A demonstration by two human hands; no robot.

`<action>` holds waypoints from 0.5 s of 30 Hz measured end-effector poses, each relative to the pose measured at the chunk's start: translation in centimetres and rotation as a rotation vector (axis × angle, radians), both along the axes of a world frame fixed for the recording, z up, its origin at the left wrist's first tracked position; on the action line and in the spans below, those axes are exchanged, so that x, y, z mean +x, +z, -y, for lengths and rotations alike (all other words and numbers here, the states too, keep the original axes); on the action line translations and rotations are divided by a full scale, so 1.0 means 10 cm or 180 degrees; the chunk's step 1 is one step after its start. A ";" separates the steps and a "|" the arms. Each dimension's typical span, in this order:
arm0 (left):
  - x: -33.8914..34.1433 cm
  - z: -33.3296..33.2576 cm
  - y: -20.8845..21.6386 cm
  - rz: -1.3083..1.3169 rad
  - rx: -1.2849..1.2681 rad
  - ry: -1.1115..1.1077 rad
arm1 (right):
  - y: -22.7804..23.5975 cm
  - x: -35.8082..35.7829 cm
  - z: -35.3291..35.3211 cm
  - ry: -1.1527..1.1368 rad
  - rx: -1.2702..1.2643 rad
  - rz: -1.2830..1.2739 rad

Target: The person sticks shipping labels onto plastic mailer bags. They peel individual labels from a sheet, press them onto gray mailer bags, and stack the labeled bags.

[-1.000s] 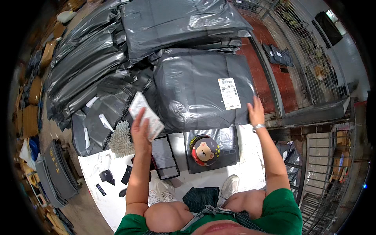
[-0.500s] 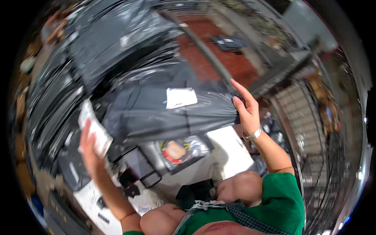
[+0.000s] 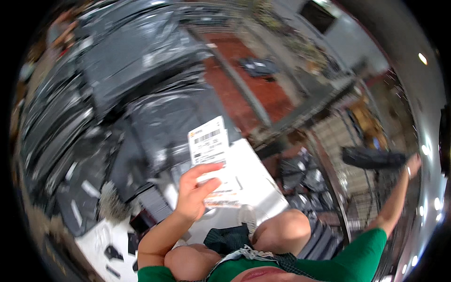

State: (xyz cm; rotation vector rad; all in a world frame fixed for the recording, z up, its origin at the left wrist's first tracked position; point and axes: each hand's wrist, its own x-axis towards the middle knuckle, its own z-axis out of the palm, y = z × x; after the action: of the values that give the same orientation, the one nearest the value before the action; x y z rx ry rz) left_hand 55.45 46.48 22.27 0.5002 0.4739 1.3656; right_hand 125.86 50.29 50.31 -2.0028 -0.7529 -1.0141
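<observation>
My left hand point(image 3: 193, 191) is raised in front of me and grips a stack of white label sheets point(image 3: 209, 149) with barcodes on them. My right arm, in a green sleeve, stretches far out to the right. A dark grey plastic parcel point(image 3: 373, 158) hangs level in the air over the wire cage, right at the fingertips of my right hand point(image 3: 413, 163). Blur hides whether the fingers still grip it. My bare knees point(image 3: 286, 230) show at the bottom.
Heaps of grey mailer bags point(image 3: 117, 75) fill the upper left. A white table point(image 3: 253, 188) lies below the labels, with a small brush point(image 3: 110, 207) and black items point(image 3: 112, 251) at its left. A wire cage point(image 3: 338, 188) with dark bags stands right. Red floor point(image 3: 253, 94) lies beyond.
The view has swung right. My right hand has carried the grey parcel off the table out over the cage. My left hand has brought the labels up toward the middle.
</observation>
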 end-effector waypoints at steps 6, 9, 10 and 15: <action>-0.42 -0.02 -0.13 -0.1540 0.0159 0.0834 | -1.86 -1.29 -1.23 0.2860 -0.2221 -0.0189; -0.55 0.00 -0.21 -0.1665 0.0162 0.1333 | -2.36 -3.97 -1.29 0.4344 -0.3466 -0.2119; -0.56 0.00 -0.27 -0.1584 0.0105 0.1356 | -2.58 -4.45 -1.34 0.4600 -0.3848 -0.1928; -0.77 0.04 -0.49 -0.1012 -0.0386 0.1785 | -3.26 -6.45 -1.86 0.5820 -0.4314 -0.2696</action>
State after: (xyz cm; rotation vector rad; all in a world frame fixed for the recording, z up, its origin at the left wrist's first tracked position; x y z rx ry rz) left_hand 47.72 46.06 17.37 0.5065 1.0066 1.7848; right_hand 61.35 68.86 17.74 -1.1620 -2.1886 1.5916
